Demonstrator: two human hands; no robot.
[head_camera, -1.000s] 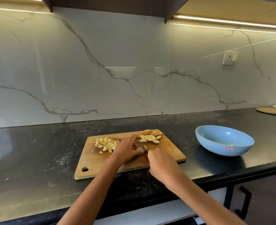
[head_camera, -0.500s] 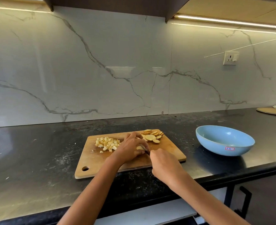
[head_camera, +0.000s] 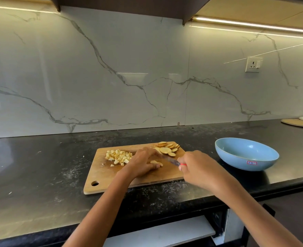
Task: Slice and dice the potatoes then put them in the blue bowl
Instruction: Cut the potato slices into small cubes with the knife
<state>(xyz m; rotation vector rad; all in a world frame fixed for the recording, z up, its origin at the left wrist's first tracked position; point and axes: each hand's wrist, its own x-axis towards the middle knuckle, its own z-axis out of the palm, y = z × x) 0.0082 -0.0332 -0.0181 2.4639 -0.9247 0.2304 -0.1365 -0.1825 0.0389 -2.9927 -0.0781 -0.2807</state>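
A glossy white marble-look wall (head_camera: 111,72) with grey veins backs a black speckled counter (head_camera: 31,175) in a kitchen. Warm strip lights (head_camera: 250,24) glow beneath dark overhead cabinets (head_camera: 120,6) and reflect in the stone. A white wall socket (head_camera: 253,64) sits at right. A round tan mat (head_camera: 298,123) lies at the counter's far right end.

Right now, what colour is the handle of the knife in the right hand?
Red, on the knife handle at the right hand; head view.
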